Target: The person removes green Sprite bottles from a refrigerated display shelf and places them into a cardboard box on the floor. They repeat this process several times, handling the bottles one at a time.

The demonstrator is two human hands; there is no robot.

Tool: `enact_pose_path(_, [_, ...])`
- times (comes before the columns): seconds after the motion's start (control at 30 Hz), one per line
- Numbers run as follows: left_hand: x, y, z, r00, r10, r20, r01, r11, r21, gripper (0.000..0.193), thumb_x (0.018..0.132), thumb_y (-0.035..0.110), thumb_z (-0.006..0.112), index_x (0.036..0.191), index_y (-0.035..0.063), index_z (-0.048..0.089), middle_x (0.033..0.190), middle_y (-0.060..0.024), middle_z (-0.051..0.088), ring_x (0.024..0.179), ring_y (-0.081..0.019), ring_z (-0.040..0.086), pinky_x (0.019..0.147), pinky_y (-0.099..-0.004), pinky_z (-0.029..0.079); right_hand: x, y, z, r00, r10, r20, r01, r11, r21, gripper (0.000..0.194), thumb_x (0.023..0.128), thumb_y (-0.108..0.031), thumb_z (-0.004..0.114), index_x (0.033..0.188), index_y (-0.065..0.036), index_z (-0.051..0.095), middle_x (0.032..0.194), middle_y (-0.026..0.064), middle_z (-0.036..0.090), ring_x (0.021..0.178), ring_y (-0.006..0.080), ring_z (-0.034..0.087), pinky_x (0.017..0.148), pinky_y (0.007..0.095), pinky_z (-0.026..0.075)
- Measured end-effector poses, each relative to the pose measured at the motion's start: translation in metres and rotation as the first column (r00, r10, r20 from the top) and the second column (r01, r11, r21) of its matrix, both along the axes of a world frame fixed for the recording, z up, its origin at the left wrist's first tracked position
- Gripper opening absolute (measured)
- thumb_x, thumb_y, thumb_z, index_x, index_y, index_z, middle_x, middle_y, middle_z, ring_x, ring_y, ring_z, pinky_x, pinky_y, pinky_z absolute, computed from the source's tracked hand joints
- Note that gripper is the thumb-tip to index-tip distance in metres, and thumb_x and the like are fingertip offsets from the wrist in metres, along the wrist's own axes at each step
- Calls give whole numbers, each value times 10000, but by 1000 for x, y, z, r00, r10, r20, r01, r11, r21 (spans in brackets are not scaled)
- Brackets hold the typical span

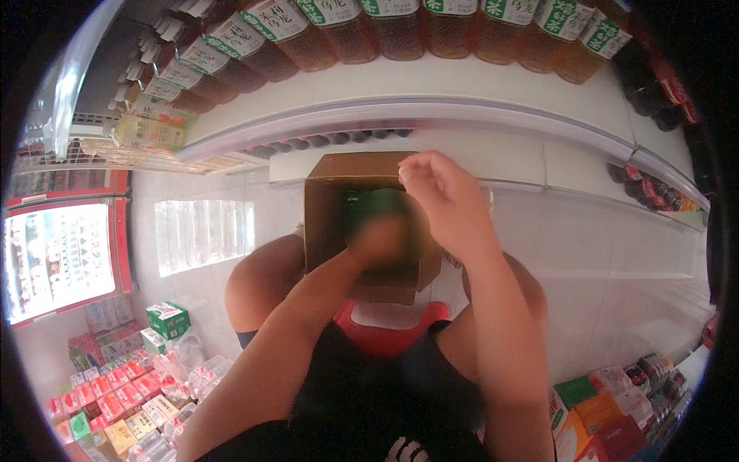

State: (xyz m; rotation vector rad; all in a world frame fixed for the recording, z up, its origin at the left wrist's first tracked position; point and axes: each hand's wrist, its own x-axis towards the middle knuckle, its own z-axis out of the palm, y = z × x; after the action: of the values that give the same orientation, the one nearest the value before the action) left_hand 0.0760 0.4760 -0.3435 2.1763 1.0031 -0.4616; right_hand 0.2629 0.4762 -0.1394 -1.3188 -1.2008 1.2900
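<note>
An upright-opening brown cardboard box [362, 167] stands on the floor between the knees. My left hand [381, 237] reaches down into it and is badly blurred. A dark green thing [378, 202] shows beside that hand, too blurred to name; whether the hand grips it cannot be made out. Over the box's right far corner is my right hand [447, 193], its fingers curled towards the thumb. No object shows in the right hand, though the underside of its fingers is hidden.
Bottled tea [346, 34] lines a white shelf [404, 81] ahead. Dark bottles [329, 140] stand on the lower level. A red stool [387, 335] is beneath me. Stacked drink packs [127, 392] fill the lower left, with cartons [600, 416] at lower right. A lit red-framed cooler [121, 242] is at left.
</note>
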Motion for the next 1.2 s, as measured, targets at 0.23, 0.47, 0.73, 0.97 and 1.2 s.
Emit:
enact_pose_path(0.23, [39, -10, -36, 996, 74, -45, -68, 989, 128, 554, 792, 280, 735, 1287, 80, 585, 1312, -191, 539, 1242, -371, 499, 1058, -536, 383, -5, 0, 4, 1000, 13, 15, -13, 1000, -28, 210, 962, -213, 632, 1084, -44, 661, 924, 40, 679, 828, 98, 614, 763, 267, 497])
enact_pose_path(0.47, [40, -13, -63, 988, 136, -70, -113, 959, 259, 485, 847, 269, 680, 1277, 59, 598, 1267, -179, 587, 1182, -363, 553, 1000, -531, 436, 2, 3, 3, 1000, 17, 1, -17, 996, -91, 227, 964, -211, 625, 1098, -30, 657, 960, 60, 694, 886, 131, 637, 815, 283, 507])
enact_pose_path(0.73, [10, -40, -52, 989, 112, -101, -63, 915, 398, 419, 910, 257, 617, 1265, 35, 612, 1215, -165, 642, 1112, -355, 615, 934, -525, 495, 7, 10, -12, 994, -12, 110, 17, 999, -40, 277, 987, -253, 592, 1100, -6, 647, 994, 79, 703, 899, 146, 653, 841, 295, 514])
enact_pose_path(0.97, [-35, -15, 37, 900, -103, -424, 119, 993, 11, 310, 904, 254, 616, 1132, 68, 713, 1193, -175, 688, 1112, -338, 667, 861, -533, 556, 9, 11, -17, 996, -35, 83, 37, 999, -23, 274, 998, -283, 588, 1106, -37, 641, 992, 65, 696, 851, 146, 646, 786, 299, 510])
enact_pose_path(1.2, [-64, -1, 104, 908, -112, -404, 148, 987, 60, 456, 900, 434, 635, 1223, 112, 641, 1228, -136, 660, 1145, -321, 638, 901, -525, 534, 24, 13, -37, 985, -69, 159, 75, 997, -32, 338, 977, -320, 612, 1117, -15, 653, 994, 131, 714, 918, 232, 691, 859, 363, 525])
